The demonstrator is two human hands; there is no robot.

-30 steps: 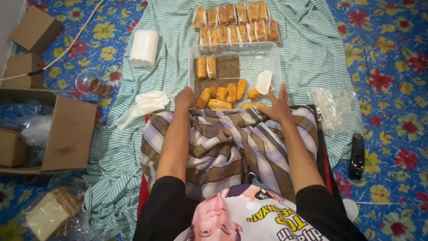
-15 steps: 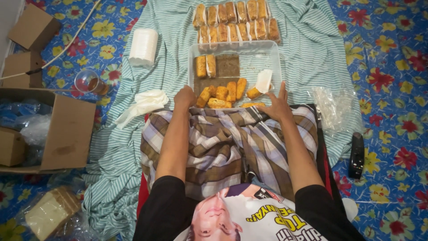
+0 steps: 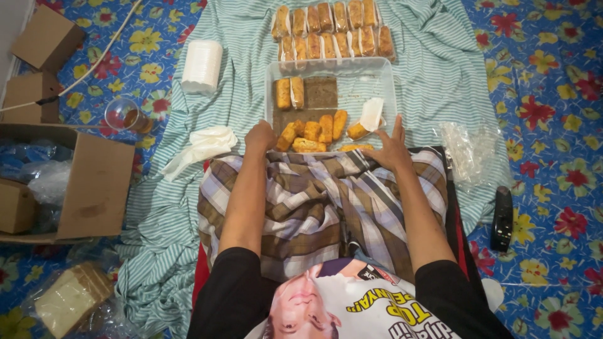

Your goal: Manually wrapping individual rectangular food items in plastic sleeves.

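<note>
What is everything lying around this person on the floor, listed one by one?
Clear plastic tray: one, on the striped cloth, before the knees.
Golden fried rolls: about nine, loose in the tray.
Wrapped golden rolls: two rows, beyond the tray.
White paper stack: one, left of the tray.
Crumpled white tissue: one, by the left hand.
Clear drinking glass: one, on the floral mat.
Brown cardboard boxes: several, far left.
Bagged sliced bread: one, bottom left.
Clear plastic bags: a heap, right.
Black remote-like object: one, right.
Left hand: at the tray's near edge.
Right hand: spread flat, at the tray's near right corner.
</note>
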